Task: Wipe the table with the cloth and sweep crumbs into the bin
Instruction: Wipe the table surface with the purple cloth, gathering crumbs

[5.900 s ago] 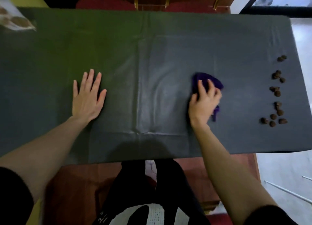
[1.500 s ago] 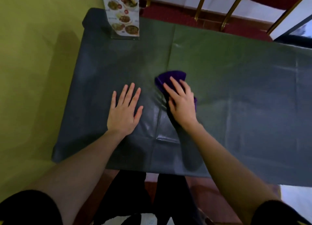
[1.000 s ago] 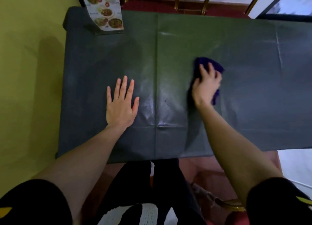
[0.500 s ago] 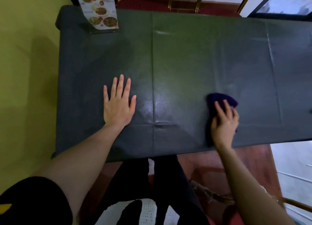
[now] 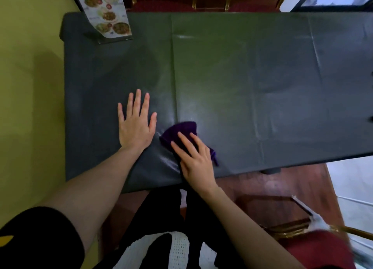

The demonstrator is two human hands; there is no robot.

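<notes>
- Presently, the person stands at the near edge of a table (image 5: pixel 262 83) covered in dark, creased sheeting that shines in patches.
- Left hand (image 5: pixel 135 125): palm down, flat on the sheeting, at about 8 o'clock from the table's middle. Fingers straight and slightly fanned, thumb held out to the side. It holds nothing.
- Right hand (image 5: pixel 194 158): lies on top of a purple cloth (image 5: pixel 182 131), close to the near edge, at about 6 o'clock on the table. Fingers straight, a little apart, pressing the cloth down onto the sheeting; none is seen curling round it. The thumb is not clearly visible.
- Purple cloth: bunched, lying on the table surface just beside the left hand, at its 3 o'clock; whether the two touch cannot be told. One rounded part shows beyond the fingertips at 12 o'clock; a narrow tail sticks out past the hand at 4 o'clock.
- Menu card (image 5: pixel 105 12): upright in a clear stand at the far left corner, about 10 o'clock, showing pictures of dishes. It stands well apart from both hands.
- Yellow-green wall (image 5: pixel 30 87): runs along the table's left end, at 9 o'clock.
- Chairs: gold legs and red seat (image 5: pixel 212 5) beyond the far edge at 12 o'clock; another red, gold-framed chair (image 5: pixel 314 246) at 4 o'clock, blurred.
- Crumbs: two small dark specks sit at the right frame edge, too small to identify.
</notes>
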